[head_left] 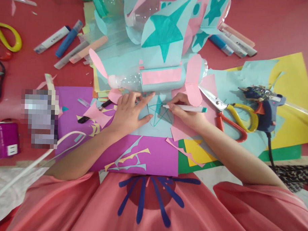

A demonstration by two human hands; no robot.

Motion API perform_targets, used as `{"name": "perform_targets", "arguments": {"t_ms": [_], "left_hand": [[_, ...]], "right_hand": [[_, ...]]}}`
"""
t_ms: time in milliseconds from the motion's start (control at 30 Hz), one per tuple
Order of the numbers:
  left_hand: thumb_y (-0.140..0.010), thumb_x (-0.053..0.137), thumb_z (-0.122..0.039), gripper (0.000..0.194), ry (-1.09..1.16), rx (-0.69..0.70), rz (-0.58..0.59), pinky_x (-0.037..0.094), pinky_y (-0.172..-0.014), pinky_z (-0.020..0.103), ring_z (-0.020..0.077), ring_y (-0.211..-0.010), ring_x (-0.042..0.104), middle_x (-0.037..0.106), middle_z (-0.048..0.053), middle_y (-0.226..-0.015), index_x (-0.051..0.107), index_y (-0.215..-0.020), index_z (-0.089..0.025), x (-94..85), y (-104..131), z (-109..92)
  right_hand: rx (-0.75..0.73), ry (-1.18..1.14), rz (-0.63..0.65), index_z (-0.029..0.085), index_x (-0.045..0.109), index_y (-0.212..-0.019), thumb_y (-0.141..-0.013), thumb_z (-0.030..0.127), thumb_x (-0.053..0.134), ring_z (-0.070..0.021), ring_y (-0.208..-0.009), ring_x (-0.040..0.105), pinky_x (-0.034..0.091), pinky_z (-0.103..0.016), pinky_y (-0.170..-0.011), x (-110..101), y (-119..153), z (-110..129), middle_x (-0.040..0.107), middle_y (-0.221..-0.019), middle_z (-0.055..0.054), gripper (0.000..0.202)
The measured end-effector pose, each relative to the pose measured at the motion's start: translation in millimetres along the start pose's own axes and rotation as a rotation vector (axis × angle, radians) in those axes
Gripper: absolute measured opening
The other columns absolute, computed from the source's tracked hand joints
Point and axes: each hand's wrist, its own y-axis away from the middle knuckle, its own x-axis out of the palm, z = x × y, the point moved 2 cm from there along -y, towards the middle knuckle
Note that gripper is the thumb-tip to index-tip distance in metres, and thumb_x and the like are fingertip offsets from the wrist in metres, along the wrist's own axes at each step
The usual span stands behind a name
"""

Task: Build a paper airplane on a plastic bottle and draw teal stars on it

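My right hand [185, 113] is closed around a white marker [191, 108] with a teal end. The marker's tip meets a star outline [156, 119] on a light blue sheet of paper [143, 130]; the star's upper part is coloured teal. My left hand [130, 111] lies flat with fingers spread on the left side of that sheet, holding nothing. Just beyond both hands lies a plastic bottle [130, 81] wrapped in blue and pink paper, with pink paper blades [194, 80] at its end. A paper fin with a teal star [164, 33] rises behind it.
Scissors [227, 113] and a glue gun [267, 112] with a cord lie right of my right hand. Several markers [88, 49] are at the back left, others [229, 40] at the back right. Paper scraps [127, 158] cover a purple sheet [162, 156]. A white cable [36, 158] crosses at left.
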Motion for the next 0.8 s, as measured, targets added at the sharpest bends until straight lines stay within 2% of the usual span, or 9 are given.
{"name": "perform_targets", "arguments": {"t_ms": [167, 333, 667, 800], "left_hand": [[-0.093, 0.054, -0.044, 0.059, 0.017, -0.016, 0.013, 0.039, -0.092, 0.045, 0.0281, -0.103, 0.047, 0.048, 0.011, -0.112, 0.04, -0.148, -0.027, 0.3, 0.3, 0.2], [-0.093, 0.053, -0.044, 0.059, 0.011, -0.032, 0.03, 0.039, -0.093, 0.046, 0.0293, -0.104, 0.047, 0.048, 0.011, -0.112, 0.04, -0.148, -0.027, -0.8, -0.3, -0.8], [-0.093, 0.053, -0.047, 0.059, 0.011, -0.039, 0.03, 0.039, -0.092, 0.045, 0.0284, -0.103, 0.048, 0.048, 0.011, -0.113, 0.041, -0.147, -0.026, 0.1, -0.8, -0.8], [-0.093, 0.053, -0.046, 0.06, 0.006, -0.048, 0.042, 0.039, -0.092, 0.045, 0.0283, -0.102, 0.047, 0.048, 0.011, -0.114, 0.04, -0.148, -0.027, -0.9, -1.0, -1.7]], "right_hand": [[0.049, 0.048, -0.011, 0.024, 0.053, -0.068, -0.08, 0.027, 0.056, -0.0157, -0.066, 0.052, 0.047, -0.034, -0.068, 0.9, 0.0, -1.1, 0.056, -0.067, -0.001, 0.012], [0.033, 0.065, -0.001, 0.023, 0.049, -0.065, -0.08, 0.026, 0.055, -0.0138, -0.062, 0.049, 0.044, -0.031, -0.063, 1.9, 1.1, -1.6, 0.052, -0.062, 0.001, 0.016], [0.077, 0.019, 0.202, 0.02, 0.05, -0.061, -0.077, 0.028, 0.054, -0.0091, -0.054, 0.041, 0.033, -0.026, -0.053, 2.0, 0.5, 3.7, 0.048, -0.056, 0.003, 0.018], [0.075, -0.021, 0.182, 0.02, 0.05, -0.061, -0.076, 0.029, 0.054, -0.0088, -0.055, 0.041, 0.033, -0.026, -0.053, 0.5, -1.1, 5.1, 0.049, -0.057, 0.003, 0.018]]}}
